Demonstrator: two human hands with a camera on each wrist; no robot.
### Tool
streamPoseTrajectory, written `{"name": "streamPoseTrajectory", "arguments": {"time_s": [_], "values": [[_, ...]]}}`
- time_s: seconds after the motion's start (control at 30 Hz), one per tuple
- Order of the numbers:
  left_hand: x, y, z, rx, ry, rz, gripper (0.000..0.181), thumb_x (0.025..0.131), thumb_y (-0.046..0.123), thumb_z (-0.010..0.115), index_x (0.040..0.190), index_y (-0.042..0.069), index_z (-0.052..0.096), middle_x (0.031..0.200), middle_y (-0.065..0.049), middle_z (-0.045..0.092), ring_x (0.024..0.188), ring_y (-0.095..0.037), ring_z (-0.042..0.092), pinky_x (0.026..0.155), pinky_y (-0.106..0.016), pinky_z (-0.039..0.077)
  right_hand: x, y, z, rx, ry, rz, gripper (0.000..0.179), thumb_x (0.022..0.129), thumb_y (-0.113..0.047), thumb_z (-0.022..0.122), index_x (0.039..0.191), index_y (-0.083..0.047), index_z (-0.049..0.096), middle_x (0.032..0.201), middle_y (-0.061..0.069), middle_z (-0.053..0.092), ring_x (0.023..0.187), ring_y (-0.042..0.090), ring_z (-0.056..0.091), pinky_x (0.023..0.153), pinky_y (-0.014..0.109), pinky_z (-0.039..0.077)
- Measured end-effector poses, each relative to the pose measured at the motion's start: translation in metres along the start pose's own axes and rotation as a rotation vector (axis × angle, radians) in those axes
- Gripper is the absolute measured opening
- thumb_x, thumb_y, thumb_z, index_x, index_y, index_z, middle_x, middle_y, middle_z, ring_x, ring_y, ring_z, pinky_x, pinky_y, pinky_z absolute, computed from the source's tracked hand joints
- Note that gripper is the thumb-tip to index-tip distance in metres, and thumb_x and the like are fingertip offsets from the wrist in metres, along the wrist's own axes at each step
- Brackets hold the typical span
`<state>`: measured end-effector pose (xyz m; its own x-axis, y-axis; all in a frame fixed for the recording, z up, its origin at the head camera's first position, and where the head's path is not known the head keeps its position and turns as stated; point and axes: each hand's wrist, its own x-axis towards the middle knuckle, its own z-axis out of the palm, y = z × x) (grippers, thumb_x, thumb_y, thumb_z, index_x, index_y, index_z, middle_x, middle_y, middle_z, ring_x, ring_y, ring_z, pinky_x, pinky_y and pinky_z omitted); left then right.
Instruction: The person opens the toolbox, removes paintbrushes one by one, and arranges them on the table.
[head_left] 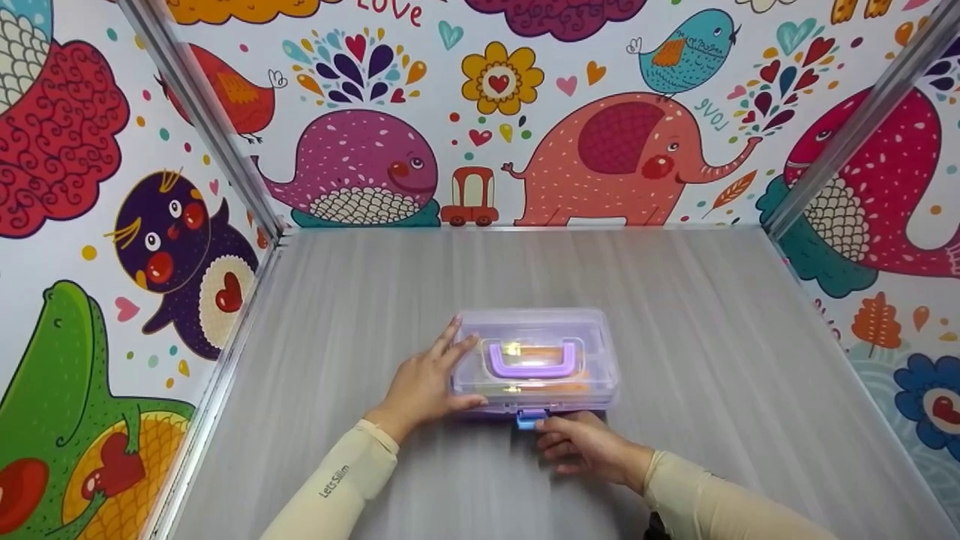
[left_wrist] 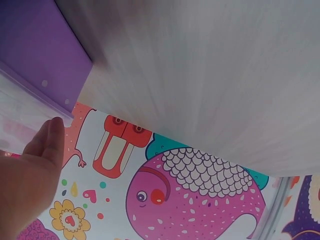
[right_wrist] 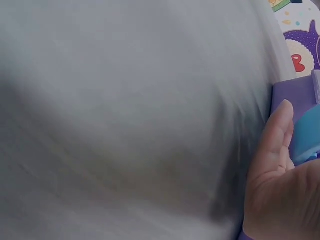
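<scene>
1. The person's left grip (head_left: 424,384) is spreading wide, its straight fingers resting along the left edge of the purple box (head_left: 480,367) and its thumb lying along the front edge.
2. The right grip (head_left: 592,446) is bending its fingers and pinching the right end of the blue latch (head_left: 526,421) at the box's front.
3. The box is sitting flat near the middle of the tabletop (head_left: 360,300), between the two grips, with its clear lid (head_left: 532,322) lying down over it and its purple handle (head_left: 532,371) folding flat on top.
4. Yellow and orange contents (head_left: 555,386) are showing through the lid; what they are, I cannot tell.
5. The tabletop is showing a pale grey, streaked finish and is reaching back to a printed wall (head_left: 585,52).
6. On that wall a purple whale (head_left: 360,165) and a coral elephant (head_left: 622,165) are standing out; at the left, a penguin (head_left: 180,255) and a green crocodile (head_left: 75,397) are covering another panel.
7. Metal rails (head_left: 201,112) are framing the corners.
8. Pale yellow sleeves (head_left: 337,480) are covering both forearms.
</scene>
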<state>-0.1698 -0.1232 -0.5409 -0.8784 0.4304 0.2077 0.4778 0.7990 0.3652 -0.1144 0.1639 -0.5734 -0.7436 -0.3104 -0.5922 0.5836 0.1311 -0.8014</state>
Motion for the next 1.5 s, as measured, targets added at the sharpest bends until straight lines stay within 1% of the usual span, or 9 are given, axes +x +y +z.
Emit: {"name": "streamPoseTrajectory", "arguments": {"time_s": [0.3,0.5,0.67,0.83,0.93,1.03,1.2,1.33,1.5], "values": [[0.000,0.001,-0.001,0.004,0.004,0.011,0.101,0.070,0.071,0.075,0.151,0.018,0.046,0.163,-0.011,0.022,0.090,-0.038,0.067,0.075,-0.048,0.056,-0.001,0.002,-0.008,-0.029,-0.006,-0.022,0.040,0.088,-0.035,0.072,0.106,0.000,0.065,0.098,0.010,0.070,0.085,0.021,0.068,0.065,0.034,0.057],[0.000,0.000,0.000,0.021,0.020,0.028,0.099,0.071,0.071,0.075,0.150,0.018,0.047,0.163,-0.011,0.023,0.080,-0.033,0.067,0.069,-0.046,0.057,-0.007,0.003,-0.024,-0.145,-0.103,-0.047,0.038,0.092,-0.029,0.067,0.114,0.001,0.062,0.104,0.011,0.068,0.092,0.022,0.066,0.073,0.040,0.058],[-0.001,0.000,0.000,0.020,0.014,0.018,0.100,0.071,0.071,0.075,0.151,0.018,0.046,0.163,-0.011,0.022,0.083,-0.034,0.067,0.071,-0.046,0.057,-0.015,-0.007,-0.057,-0.381,-0.226,-0.080,0.041,0.092,-0.025,0.069,0.120,0.004,0.063,0.103,0.008,0.068,0.093,0.023,0.064,0.079,0.044,0.058],[-0.001,0.001,0.000,0.016,0.003,0.000,0.100,0.071,0.071,0.075,0.152,0.019,0.045,0.164,-0.011,0.021,0.087,-0.035,0.067,0.070,-0.044,0.057,-0.024,-0.033,-0.105,-0.740,-0.299,-0.150,0.038,0.089,-0.030,0.074,0.115,-0.002,0.070,0.104,0.002,0.070,0.092,0.017,0.063,0.078,0.038,0.056],[-0.001,0.001,0.000,0.012,-0.001,-0.003,0.101,0.071,0.071,0.075,0.152,0.020,0.044,0.164,-0.011,0.020,0.086,-0.035,0.067,0.068,-0.042,0.056,-0.031,-0.051,-0.126,-0.912,-0.246,-0.241,0.037,0.086,-0.031,0.078,0.108,-0.002,0.072,0.098,0.002,0.070,0.089,0.018,0.063,0.074,0.033,0.054],[-0.001,0.001,0.000,0.009,-0.005,-0.010,0.101,0.071,0.071,0.074,0.153,0.020,0.043,0.164,-0.011,0.019,0.086,-0.035,0.067,0.068,-0.042,0.056,-0.037,-0.067,-0.135,-0.960,-0.135,-0.319,0.044,0.083,-0.030,0.080,0.111,0.002,0.068,0.102,0.008,0.069,0.095,0.027,0.064,0.080,0.037,0.054],[-0.002,0.001,0.002,-0.023,-0.023,-0.039,0.101,0.071,0.071,0.074,0.154,0.022,0.041,0.164,-0.015,0.015,0.094,-0.039,0.066,0.070,-0.043,0.055,-0.043,-0.077,-0.130,-0.833,0.043,-0.401,0.074,0.080,-0.031,0.084,0.138,0.001,0.050,0.128,0.019,0.059,0.116,0.042,0.057,0.093,0.052,0.051],[-0.003,0.001,0.003,-0.046,-0.023,-0.066,0.100,0.071,0.070,0.075,0.154,0.025,0.042,0.162,-0.022,0.017,0.100,-0.043,0.065,0.075,-0.048,0.056,-0.036,-0.065,-0.114,-0.725,0.114,-0.570,0.097,0.076,-0.024,0.089,0.152,-0.003,0.032,0.147,0.024,0.042,0.127,0.046,0.047,0.097,0.060,0.046],[-0.004,0.004,0.002,-0.058,-0.021,-0.078,0.098,0.073,0.065,0.077,0.154,0.025,0.041,0.157,-0.026,0.026,0.110,-0.049,0.060,0.086,-0.055,0.053,-0.026,-0.047,-0.096,-0.790,0.206,-0.698,0.109,0.071,-0.023,0.093,0.157,-0.014,0.028,0.157,0.024,0.028,0.134,0.045,0.040,0.098,0.057,0.046]]}}
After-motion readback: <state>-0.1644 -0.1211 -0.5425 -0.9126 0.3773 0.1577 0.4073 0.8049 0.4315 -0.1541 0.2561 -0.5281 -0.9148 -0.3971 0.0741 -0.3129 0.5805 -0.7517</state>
